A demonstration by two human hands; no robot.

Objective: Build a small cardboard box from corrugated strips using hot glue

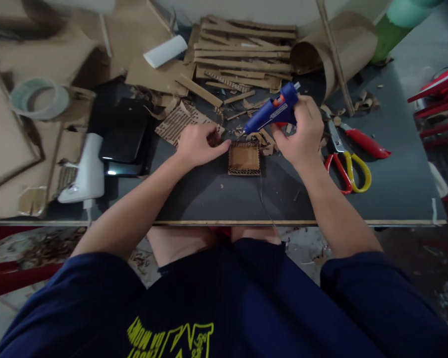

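Note:
My right hand is wrapped round a blue hot glue gun, its nozzle pointing down and left. The nozzle tip is just above the far edge of a small square box made of corrugated cardboard strips. On the box's left, my left hand rests on the table with thumb and forefinger apart. The thumb tip is close to the box's far left corner; whether it touches cannot be made out. A piece of ridged cardboard lies partly behind my left hand.
Scissors and a red-handled cutter lie at the right. Stacked cardboard strips and a cardboard roll stand behind. To the left are a black phone-like object, a white power strip and a tape roll.

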